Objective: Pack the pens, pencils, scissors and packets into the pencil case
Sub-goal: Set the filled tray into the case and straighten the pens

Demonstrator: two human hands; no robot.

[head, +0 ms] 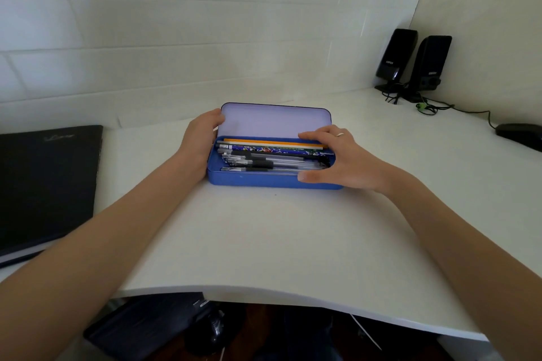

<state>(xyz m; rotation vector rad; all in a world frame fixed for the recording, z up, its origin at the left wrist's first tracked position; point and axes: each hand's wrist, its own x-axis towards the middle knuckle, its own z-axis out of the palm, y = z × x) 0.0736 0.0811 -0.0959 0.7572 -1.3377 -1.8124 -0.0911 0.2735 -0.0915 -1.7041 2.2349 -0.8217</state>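
Blue metal pencil case point(272, 180) sits at my 12 o'clock, pens point(264, 163) inside. My left hand point(202, 138) grips the lid's end to steady it; right hand point(337, 160) spreads relaxed over the contents, probably settling them.

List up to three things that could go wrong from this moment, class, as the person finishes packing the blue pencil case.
1. The right hand lies across the open pencil case; if the lid, which the left hand holds, comes down now, it may pinch those fingers.
2. The pens are piled unevenly, so one could stick up and stop the lid shutting.
3. Pressing at one end might tip or slide the case on the smooth white desk.
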